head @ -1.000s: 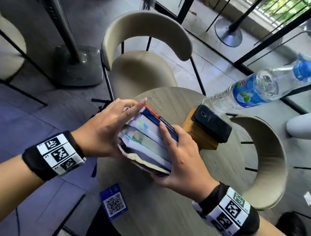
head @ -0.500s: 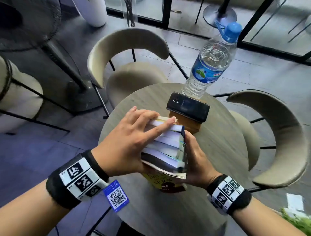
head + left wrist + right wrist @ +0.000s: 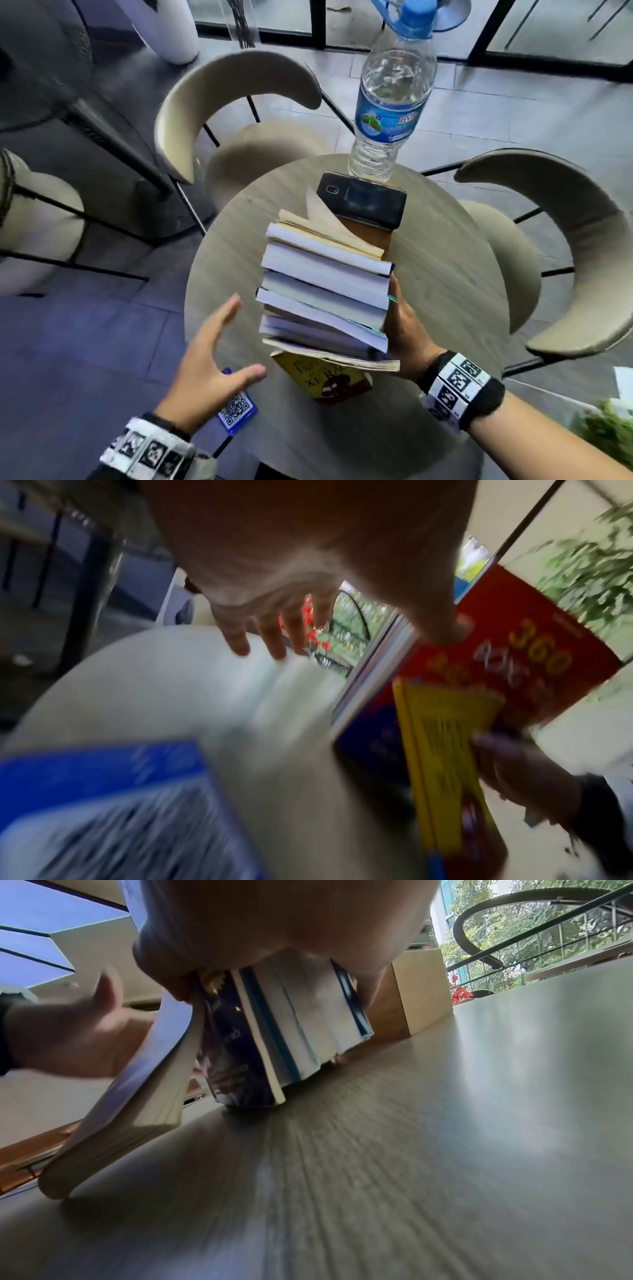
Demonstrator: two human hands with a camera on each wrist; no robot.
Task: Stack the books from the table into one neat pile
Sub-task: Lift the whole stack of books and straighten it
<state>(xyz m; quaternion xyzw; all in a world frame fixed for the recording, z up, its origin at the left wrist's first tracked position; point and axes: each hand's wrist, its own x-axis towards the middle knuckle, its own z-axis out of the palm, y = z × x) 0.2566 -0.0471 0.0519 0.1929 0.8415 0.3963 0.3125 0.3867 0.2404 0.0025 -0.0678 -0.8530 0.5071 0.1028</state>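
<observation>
Several books (image 3: 325, 294) stand on edge as one bundle on the round table (image 3: 445, 274), pages facing me. My right hand (image 3: 400, 318) grips the bundle from its right side; the right wrist view shows my palm over the books (image 3: 291, 1031) and the nearest one (image 3: 137, 1110) leaning away at its bottom. A yellow-covered book (image 3: 325, 380) lies at the near foot of the bundle. The farthest book's pages fan open. My left hand (image 3: 212, 353) hovers open to the left of the books with fingers spread, holding nothing.
A black phone (image 3: 363, 202) lies on a wooden block (image 3: 370, 236) just behind the books, with a water bottle (image 3: 390, 102) beyond it. Beige chairs (image 3: 239, 89) (image 3: 582, 257) ring the table. A blue QR tag (image 3: 236, 411) hangs at the table's near left edge.
My left hand has let go of the books and drawn back to the left, fingers spread. The bundle now stands more upright, held by the right hand alone.
</observation>
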